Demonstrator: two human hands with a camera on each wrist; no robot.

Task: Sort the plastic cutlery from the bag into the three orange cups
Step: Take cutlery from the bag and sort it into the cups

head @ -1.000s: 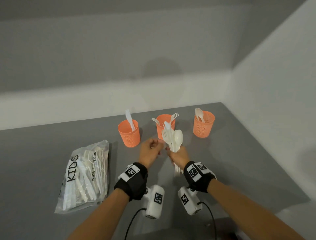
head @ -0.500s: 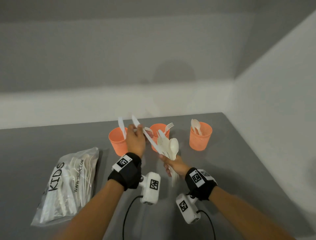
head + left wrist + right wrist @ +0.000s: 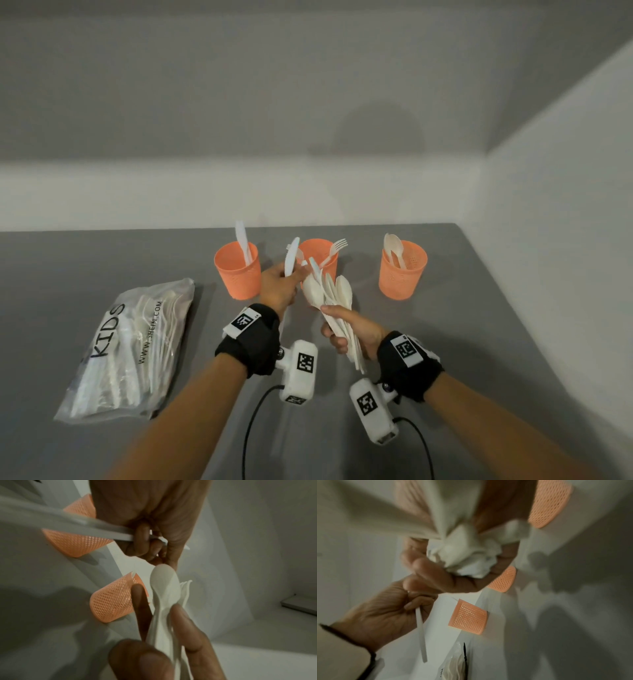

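grey table (image 3: pixel 479 342), grey walls (image 3: pixel 308 85)

You grip a white knife (image 3: pixel 291 257) upright just right of the left cup (image 3: pixel 237 270); a fanned cutlery bundle (image 3: pixel 330 301) fronts the middle cup (image 3: pixel 317 251).

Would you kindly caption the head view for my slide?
Left hand holds a white plastic knife near three orange mesh cups; right hand grips a cutlery bundle.

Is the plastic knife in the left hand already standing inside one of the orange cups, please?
No, the left hand grips the knife above the table, between two cups.
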